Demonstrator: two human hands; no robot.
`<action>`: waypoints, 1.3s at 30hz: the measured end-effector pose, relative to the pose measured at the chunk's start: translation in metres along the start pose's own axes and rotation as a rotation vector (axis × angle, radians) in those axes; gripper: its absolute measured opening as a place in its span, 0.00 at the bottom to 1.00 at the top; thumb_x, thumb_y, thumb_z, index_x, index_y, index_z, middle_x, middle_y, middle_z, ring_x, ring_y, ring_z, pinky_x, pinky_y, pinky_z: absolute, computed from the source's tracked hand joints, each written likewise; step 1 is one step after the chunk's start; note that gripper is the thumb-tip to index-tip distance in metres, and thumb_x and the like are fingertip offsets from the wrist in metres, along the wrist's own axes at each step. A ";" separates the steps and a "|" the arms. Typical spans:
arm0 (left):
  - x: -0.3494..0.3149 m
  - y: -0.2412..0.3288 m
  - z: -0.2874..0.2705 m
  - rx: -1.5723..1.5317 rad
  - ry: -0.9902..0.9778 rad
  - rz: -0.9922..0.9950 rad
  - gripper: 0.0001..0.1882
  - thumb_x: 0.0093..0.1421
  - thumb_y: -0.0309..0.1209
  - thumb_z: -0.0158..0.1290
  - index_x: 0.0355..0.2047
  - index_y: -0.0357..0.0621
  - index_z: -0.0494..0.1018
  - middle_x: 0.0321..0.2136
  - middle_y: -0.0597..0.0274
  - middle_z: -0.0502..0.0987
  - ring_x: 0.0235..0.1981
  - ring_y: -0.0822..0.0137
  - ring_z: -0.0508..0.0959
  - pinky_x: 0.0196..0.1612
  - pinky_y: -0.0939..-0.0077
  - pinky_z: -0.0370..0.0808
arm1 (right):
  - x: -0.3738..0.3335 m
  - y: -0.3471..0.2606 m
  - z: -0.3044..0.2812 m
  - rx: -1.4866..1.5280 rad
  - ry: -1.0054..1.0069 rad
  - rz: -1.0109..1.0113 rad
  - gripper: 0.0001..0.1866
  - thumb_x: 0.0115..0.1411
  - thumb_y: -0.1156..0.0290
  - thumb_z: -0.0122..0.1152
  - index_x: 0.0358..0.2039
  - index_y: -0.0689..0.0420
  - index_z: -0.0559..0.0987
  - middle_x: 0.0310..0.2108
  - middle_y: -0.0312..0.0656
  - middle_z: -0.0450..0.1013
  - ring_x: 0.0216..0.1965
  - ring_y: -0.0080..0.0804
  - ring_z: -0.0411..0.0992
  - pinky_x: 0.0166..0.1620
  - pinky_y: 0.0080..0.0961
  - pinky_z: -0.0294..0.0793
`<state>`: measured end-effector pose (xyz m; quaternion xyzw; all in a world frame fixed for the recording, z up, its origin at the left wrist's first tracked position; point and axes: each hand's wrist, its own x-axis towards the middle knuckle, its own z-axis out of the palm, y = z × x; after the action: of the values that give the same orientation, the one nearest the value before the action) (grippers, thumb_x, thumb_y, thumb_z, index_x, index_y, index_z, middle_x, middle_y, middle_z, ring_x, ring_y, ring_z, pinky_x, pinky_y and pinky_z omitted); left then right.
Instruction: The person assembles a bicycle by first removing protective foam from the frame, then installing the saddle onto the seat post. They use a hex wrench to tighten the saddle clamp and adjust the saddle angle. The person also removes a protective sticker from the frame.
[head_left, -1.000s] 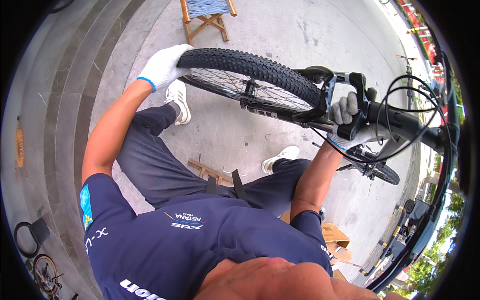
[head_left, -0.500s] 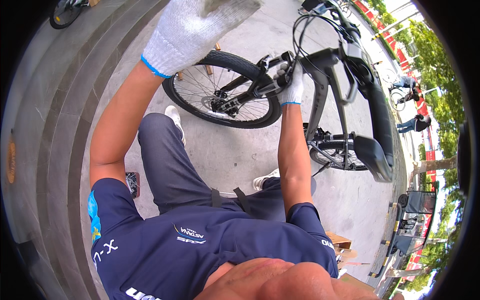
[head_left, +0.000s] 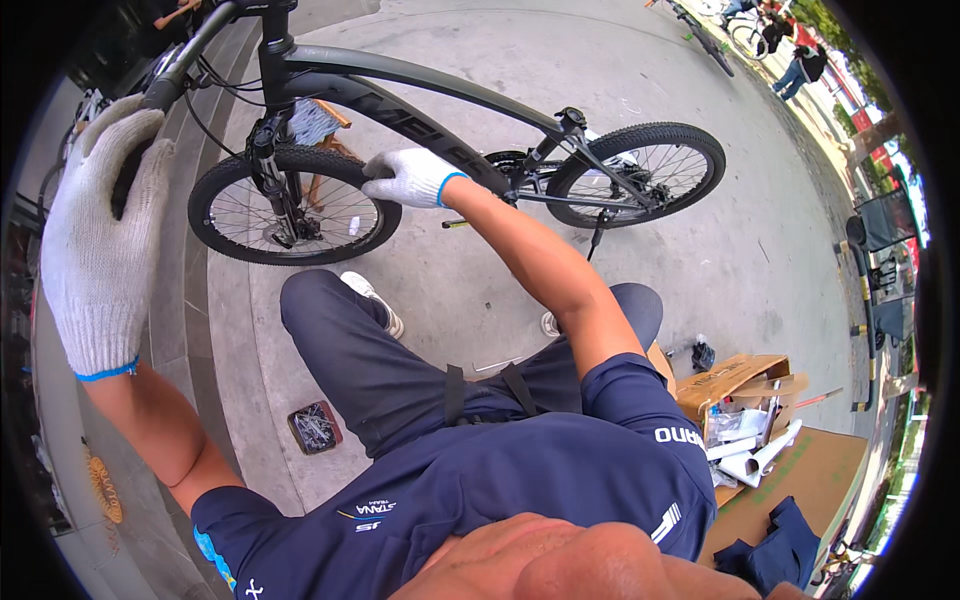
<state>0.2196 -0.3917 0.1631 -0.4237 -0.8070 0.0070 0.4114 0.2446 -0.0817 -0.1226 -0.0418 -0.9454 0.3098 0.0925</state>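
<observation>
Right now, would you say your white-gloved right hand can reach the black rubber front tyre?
Probably yes: the right hand is close by the front tyre, with nothing visible blocking it.

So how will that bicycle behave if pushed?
The bicycle will probably roll readily on its spoked wheels. It may tip sideways, as the lowered kickstand is slender. Its thick frame tubes suggest little flex.

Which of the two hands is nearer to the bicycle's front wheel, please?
Right: the right hand is at the rear edge of the front wheel; the left hand is by the handlebar, farther off.
</observation>
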 end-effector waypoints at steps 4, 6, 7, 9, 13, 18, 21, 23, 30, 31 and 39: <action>-0.017 -0.056 0.020 -0.115 0.038 -0.031 0.16 0.75 0.27 0.59 0.60 0.46 0.84 0.61 0.57 0.84 0.63 0.60 0.83 0.67 0.66 0.78 | -0.082 0.084 -0.062 0.169 -0.188 0.260 0.32 0.67 0.46 0.67 0.60 0.58 0.85 0.54 0.52 0.86 0.53 0.44 0.85 0.58 0.35 0.82; -0.026 -0.085 0.026 -0.225 -0.003 -0.120 0.16 0.76 0.25 0.57 0.61 0.44 0.83 0.61 0.56 0.84 0.63 0.61 0.83 0.68 0.66 0.78 | -0.120 0.120 -0.084 -0.019 -0.023 0.303 0.31 0.67 0.47 0.67 0.61 0.59 0.85 0.53 0.50 0.86 0.50 0.42 0.86 0.57 0.36 0.82; -0.032 -0.098 0.028 -0.245 0.001 -0.107 0.16 0.76 0.25 0.57 0.61 0.43 0.83 0.61 0.56 0.84 0.63 0.61 0.83 0.68 0.66 0.78 | -0.142 0.137 -0.098 0.010 0.013 0.390 0.31 0.68 0.48 0.67 0.61 0.60 0.84 0.54 0.50 0.86 0.51 0.42 0.85 0.57 0.36 0.82; -0.046 -0.115 0.030 -0.255 0.006 -0.120 0.16 0.76 0.24 0.57 0.61 0.41 0.82 0.61 0.55 0.84 0.62 0.61 0.83 0.68 0.67 0.78 | -0.190 0.169 -0.125 0.093 0.076 0.561 0.29 0.70 0.51 0.66 0.62 0.59 0.84 0.48 0.45 0.85 0.45 0.34 0.83 0.51 0.32 0.82; -0.075 -0.129 0.025 -0.204 0.038 -0.117 0.16 0.76 0.22 0.56 0.61 0.38 0.82 0.61 0.55 0.84 0.61 0.61 0.84 0.66 0.67 0.78 | -0.271 0.224 -0.148 0.175 0.348 0.781 0.28 0.71 0.53 0.66 0.62 0.60 0.84 0.41 0.43 0.85 0.37 0.27 0.81 0.42 0.28 0.83; -0.099 -0.103 0.017 -0.173 0.106 -0.215 0.15 0.77 0.21 0.55 0.60 0.36 0.82 0.61 0.53 0.84 0.61 0.60 0.84 0.65 0.67 0.78 | -0.298 0.271 -0.130 0.254 0.359 1.006 0.26 0.70 0.52 0.68 0.58 0.59 0.85 0.36 0.40 0.83 0.35 0.25 0.78 0.38 0.26 0.81; -0.106 -0.078 0.012 -0.099 0.132 -0.189 0.14 0.76 0.21 0.55 0.58 0.34 0.83 0.61 0.52 0.84 0.59 0.58 0.85 0.63 0.67 0.80 | -0.287 0.269 -0.140 -0.171 0.524 0.857 0.27 0.67 0.48 0.66 0.53 0.58 0.88 0.42 0.50 0.87 0.45 0.43 0.84 0.51 0.37 0.82; -0.107 -0.066 0.006 -0.043 0.141 -0.196 0.14 0.76 0.21 0.56 0.57 0.34 0.83 0.60 0.53 0.85 0.58 0.57 0.85 0.62 0.66 0.81 | -0.268 0.254 -0.156 -0.176 0.549 0.726 0.25 0.67 0.49 0.64 0.52 0.55 0.89 0.46 0.52 0.87 0.51 0.53 0.85 0.57 0.41 0.82; -0.078 -0.006 -0.012 0.117 0.169 -0.352 0.13 0.75 0.23 0.58 0.56 0.39 0.85 0.56 0.54 0.86 0.56 0.59 0.86 0.58 0.67 0.83 | -0.151 0.167 -0.109 -0.160 0.148 0.371 0.22 0.65 0.53 0.67 0.52 0.53 0.87 0.47 0.53 0.86 0.50 0.53 0.84 0.55 0.46 0.83; -0.069 0.013 -0.010 0.100 0.251 -0.388 0.13 0.75 0.24 0.59 0.56 0.38 0.85 0.56 0.54 0.86 0.57 0.59 0.86 0.59 0.67 0.83 | -0.142 0.161 -0.100 -0.185 0.075 0.393 0.23 0.64 0.53 0.67 0.54 0.54 0.86 0.48 0.54 0.85 0.51 0.54 0.83 0.55 0.46 0.83; 0.097 0.197 0.144 -1.027 -0.147 -0.124 0.18 0.73 0.24 0.58 0.62 0.34 0.80 0.55 0.54 0.86 0.56 0.66 0.83 0.63 0.71 0.76 | -0.145 0.158 -0.055 -0.148 0.192 0.403 0.24 0.59 0.57 0.73 0.53 0.57 0.82 0.51 0.54 0.80 0.53 0.54 0.81 0.55 0.48 0.84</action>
<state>0.2277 -0.1502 0.0608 -0.5208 -0.7566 -0.3844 0.0924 0.4011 0.0573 -0.1949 -0.2655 -0.9249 0.2466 0.1149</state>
